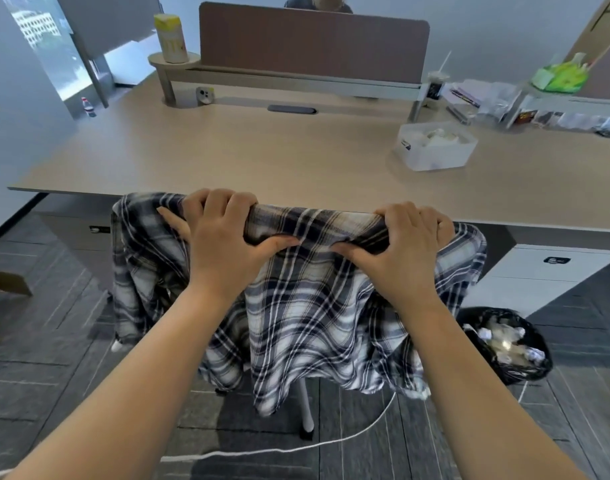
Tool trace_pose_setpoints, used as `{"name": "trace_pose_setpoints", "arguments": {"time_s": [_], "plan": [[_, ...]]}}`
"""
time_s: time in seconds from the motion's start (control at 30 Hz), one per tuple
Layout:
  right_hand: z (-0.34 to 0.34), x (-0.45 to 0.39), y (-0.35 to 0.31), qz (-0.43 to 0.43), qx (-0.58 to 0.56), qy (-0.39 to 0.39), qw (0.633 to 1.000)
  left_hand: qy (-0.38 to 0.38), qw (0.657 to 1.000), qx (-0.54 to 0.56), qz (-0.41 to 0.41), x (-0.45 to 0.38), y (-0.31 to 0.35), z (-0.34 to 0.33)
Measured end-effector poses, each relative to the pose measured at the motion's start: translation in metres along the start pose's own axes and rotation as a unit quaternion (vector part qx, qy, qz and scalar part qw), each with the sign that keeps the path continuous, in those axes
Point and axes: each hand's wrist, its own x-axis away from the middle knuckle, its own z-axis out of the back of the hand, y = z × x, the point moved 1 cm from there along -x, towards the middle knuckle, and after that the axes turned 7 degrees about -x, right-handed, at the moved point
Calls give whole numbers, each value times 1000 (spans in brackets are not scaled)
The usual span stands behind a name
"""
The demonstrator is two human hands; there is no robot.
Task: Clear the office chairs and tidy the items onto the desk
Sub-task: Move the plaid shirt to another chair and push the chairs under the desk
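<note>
Beyond the grip lies the desk (262, 154); left hand (224, 237) and right hand (404, 247) clench the plaid shirt (314, 306) draped below.

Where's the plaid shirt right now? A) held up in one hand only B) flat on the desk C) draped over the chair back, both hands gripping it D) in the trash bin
C: the shirt hangs over the chair back, with the left hand and right hand both closed on its top edge; the desk in front holds no shirt.
</note>
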Motion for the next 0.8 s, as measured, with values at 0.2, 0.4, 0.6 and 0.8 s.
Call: {"name": "trace_pose_setpoints", "arguments": {"time_s": [0.2, 0.4, 0.6, 0.8], "plan": [[-19, -33, 17, 14, 10, 17, 1000, 31, 999, -6, -19, -29, -6, -28], [-40, -74, 40, 38, 4, 20, 999, 51, 998, 2, -22, -62, -8, -59], [-61, -106, 51, 42, -11, 8, 999, 44, 999, 15, -23, -92, -14, -78], [-72, -123, 52, 57, 2, 12, 998, 45, 998, 18, -34, -109, -24, -88]]}}
